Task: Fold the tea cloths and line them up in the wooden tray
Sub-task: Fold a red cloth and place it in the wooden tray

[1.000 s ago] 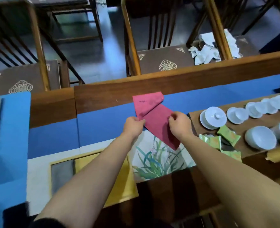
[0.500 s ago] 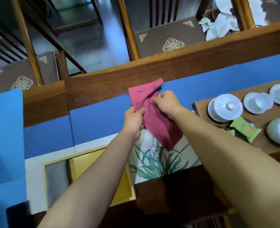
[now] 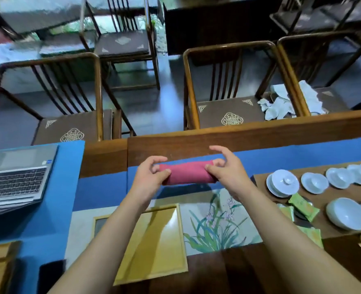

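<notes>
- The wooden tray (image 3: 175,247) sits at the near edge of the table, pale-framed with a yellow floor; a grey patch shows at its left end, and the left forearm crosses over it, hiding part of the inside.
- To the right, a brown board (image 3: 345,192) carries white lidded cups (image 3: 282,182) in a row, a white bowl (image 3: 346,213) nearer the edge, and green packets (image 3: 302,205) just beside them.
- A painted orchid mat (image 3: 215,228) lies between tray and board, touching the tray's right side.
- A laptop (image 3: 16,177) rests open on the blue cloth far left, well apart from the work.
- The red tea cloth (image 3: 188,172) is folded into a long narrow band, held just beyond the tray over the blue runner (image 3: 103,187).
- Left hand (image 3: 148,177) pinches the cloth's left end between thumb and curled fingers.
- Right hand (image 3: 226,168) grips the right end with thumb and lower fingers; the upper fingers are lifted free and spread.
</notes>
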